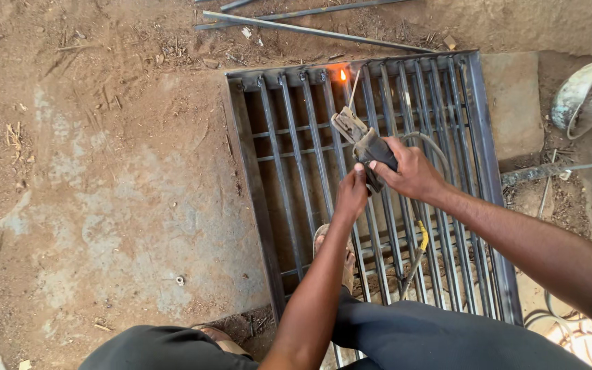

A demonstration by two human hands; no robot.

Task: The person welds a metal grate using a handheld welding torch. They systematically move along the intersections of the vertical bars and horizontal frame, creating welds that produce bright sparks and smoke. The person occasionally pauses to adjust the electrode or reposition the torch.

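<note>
Bare dirt floor (104,103), reddish-brown, w/ a paler, worn concrete patch (138,226) showing thru at lower left. Twigs, dry stalks & small debris scattered across the upper ground. Long metal rods (296,20) lie loose on the dirt at top centre, a few crossing each other. Flat concrete slab (512,103) at upper right, edge partly sunk in soil. Beyond it, a dented metal pan (587,92), tilted, at the right edge. Cable loops (556,322) on the ground, bottom right. Daylight, soft & even; a bright glare in the top right corner.
</note>
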